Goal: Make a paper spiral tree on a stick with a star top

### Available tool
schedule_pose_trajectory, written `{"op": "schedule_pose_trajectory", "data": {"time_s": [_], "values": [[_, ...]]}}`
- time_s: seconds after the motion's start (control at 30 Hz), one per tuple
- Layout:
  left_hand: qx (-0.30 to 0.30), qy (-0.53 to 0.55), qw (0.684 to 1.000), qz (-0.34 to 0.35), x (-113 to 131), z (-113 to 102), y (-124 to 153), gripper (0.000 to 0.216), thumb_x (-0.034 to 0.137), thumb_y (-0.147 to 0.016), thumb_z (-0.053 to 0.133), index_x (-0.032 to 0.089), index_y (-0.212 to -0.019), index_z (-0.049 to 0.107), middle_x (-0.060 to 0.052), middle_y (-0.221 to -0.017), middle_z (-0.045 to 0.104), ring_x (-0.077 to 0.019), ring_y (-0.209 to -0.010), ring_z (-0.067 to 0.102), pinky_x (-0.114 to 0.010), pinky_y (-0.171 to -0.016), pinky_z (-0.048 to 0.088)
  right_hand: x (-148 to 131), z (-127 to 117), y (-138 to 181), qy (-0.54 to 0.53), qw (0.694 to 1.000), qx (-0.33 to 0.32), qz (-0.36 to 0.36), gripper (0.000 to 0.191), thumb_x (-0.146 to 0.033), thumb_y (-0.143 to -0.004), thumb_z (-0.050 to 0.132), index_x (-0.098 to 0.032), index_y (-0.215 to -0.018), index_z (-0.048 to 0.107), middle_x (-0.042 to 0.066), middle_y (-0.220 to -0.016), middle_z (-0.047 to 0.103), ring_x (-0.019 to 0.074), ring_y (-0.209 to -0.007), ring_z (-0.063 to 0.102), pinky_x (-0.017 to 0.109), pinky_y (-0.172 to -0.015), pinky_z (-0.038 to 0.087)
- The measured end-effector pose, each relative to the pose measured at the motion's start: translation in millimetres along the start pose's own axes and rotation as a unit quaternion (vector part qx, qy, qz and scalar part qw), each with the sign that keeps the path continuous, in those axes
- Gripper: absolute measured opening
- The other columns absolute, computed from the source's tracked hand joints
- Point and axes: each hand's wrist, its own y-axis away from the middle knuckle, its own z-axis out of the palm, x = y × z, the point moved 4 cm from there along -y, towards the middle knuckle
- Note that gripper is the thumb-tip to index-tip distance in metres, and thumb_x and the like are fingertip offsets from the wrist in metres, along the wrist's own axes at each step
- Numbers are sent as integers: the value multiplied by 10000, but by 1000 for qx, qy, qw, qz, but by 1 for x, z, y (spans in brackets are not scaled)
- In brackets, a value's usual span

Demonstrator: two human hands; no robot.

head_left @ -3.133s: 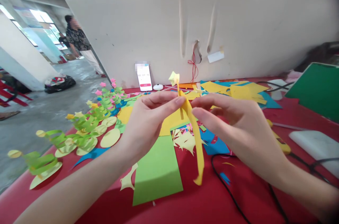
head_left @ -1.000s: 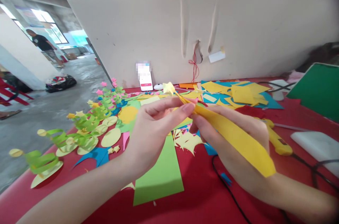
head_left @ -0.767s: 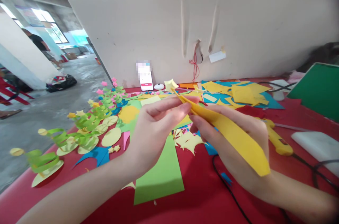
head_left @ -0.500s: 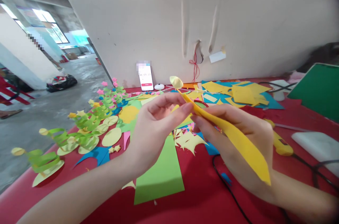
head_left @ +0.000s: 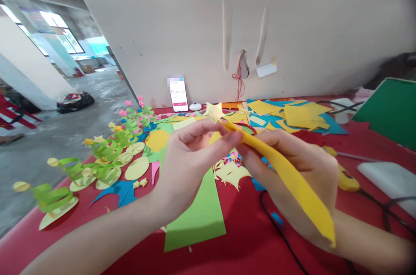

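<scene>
A long yellow paper strip runs between my hands, one end pinched in the middle and the loose end hanging over my right hand toward me. My left hand is closed, thumb and fingers on the pinched end. My right hand is closed on the same strip just to the right. A small pale yellow paper star stands just beyond my left fingertips; how it joins the strip is hidden. Under my hands lies a green paper sheet, with pale star-edged paper scraps beside it.
Green paper spirals on pale ovals line the table's left side. A phone with a timer leans on the board behind. Yellow and blue paper pieces lie at the back right. A yellow glue gun with black cable sits at right.
The star has turned from nearly edge-on to facing me and sits slightly lower. My right hand has shifted a little right, and the strip's loose end hangs lower.
</scene>
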Motion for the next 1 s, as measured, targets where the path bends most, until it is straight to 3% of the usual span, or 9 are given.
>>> {"op": "schedule_pose_trajectory", "data": {"time_s": [0.2, 0.37, 0.57, 0.73, 1.0], "values": [[0, -7, 1000, -13, -2, -2, -1, 21, 224, -714, 684, 238, -720, 698, 25, -770, 669, -126, -766, 600, -232, -699, 485, 2, 1, 4, -38, 999, -7, 16, 161, -85, -707, 635, -226, -775, 598, -47, -677, 643, 96, -592, 590, 198, -522, 509], [6, -19, 1000, -22, -3, -4, 0, 39, 236, -728, 670, 240, -698, 694, 20, -776, 665, -139, -779, 588, -269, -731, 472, 8, 1, 7, -62, 998, 1, 22, 262, -31, -665, 651, -242, -813, 604, -59, -703, 640, 98, -620, 591, 200, -528, 490], [7, -42, 999, -22, -1, -1, 1, 70, 243, -747, 649, 248, -768, 716, 34, -812, 670, -114, -810, 588, -191, -718, 475, 10, 0, 5, -60, 998, 0, 36, 352, 42, -628, 602, -250, -825, 598, -44, -738, 642, 118, -619, 599, 217, -522, 484], [-4, -24, 1000, -18, 0, 1, 1, 112, 213, -773, 614, 258, -782, 716, 34, -828, 675, -125, -840, 602, -194, -725, 485, 8, 0, 0, -50, 998, -7, 41, 324, 24, -644, 591, -247, -820, 590, -44, -690, 633, 115, -574, 592, 216, -479, 477], [2, -4, 999, -40, 1, 0, -2, 34, 256, -691, 703, 248, -723, 711, 21, -796, 676, -138, -794, 607, -243, -723, 500, 9, 3, 2, -46, 997, -22, 53, 255, -45, -705, 601, -256, -847, 595, -60, -747, 657, 101, -612, 627, 205, -520, 512]]}}
